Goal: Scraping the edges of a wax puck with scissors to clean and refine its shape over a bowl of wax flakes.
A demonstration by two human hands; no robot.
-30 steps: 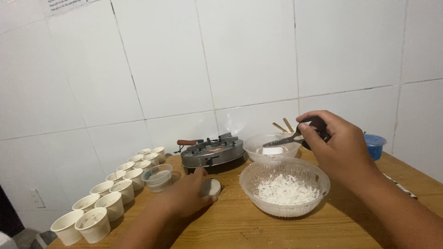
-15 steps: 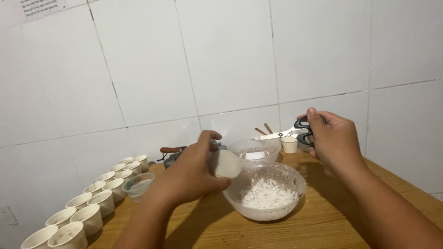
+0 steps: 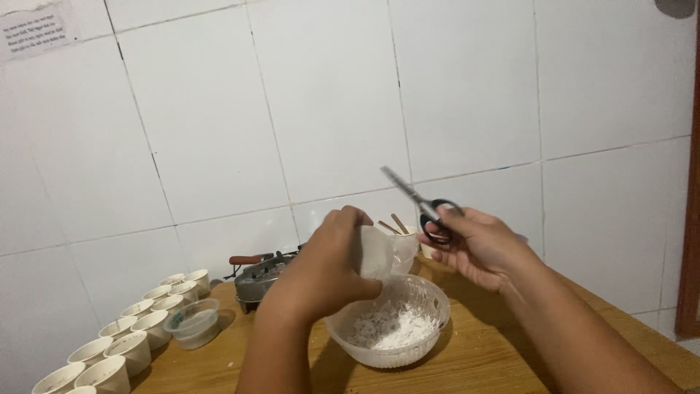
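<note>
1. We see the left hand (image 3: 324, 270) raised above the clear bowl (image 3: 390, 325), its fingers curled shut around a small white cup (image 3: 375, 252) that is tilted on its side.
2. The right hand (image 3: 477, 248) is up at the same height, just right of the cup; its fingers are closed through the black handles of a pair of scissors (image 3: 419, 204), whose blades point up and to the left (we cannot tell whether the blades are parted).
3. The clear bowl sits on the wooden tabletop (image 3: 481, 350) directly under both hands and holds a heap of white powder (image 3: 397, 332).
4. At the left, rows of small white cups (image 3: 131, 339) run from near to far along the tabletop edge, with a small clear container (image 3: 193, 321) just beside them.
5. Behind the left hand, against the white tiled wall (image 3: 328, 109), stands a grey metal device (image 3: 259, 277) with a reddish handle.
6. A second clear bowl (image 3: 405, 244) with wooden sticks (image 3: 394, 225) stands far behind the first.
</note>
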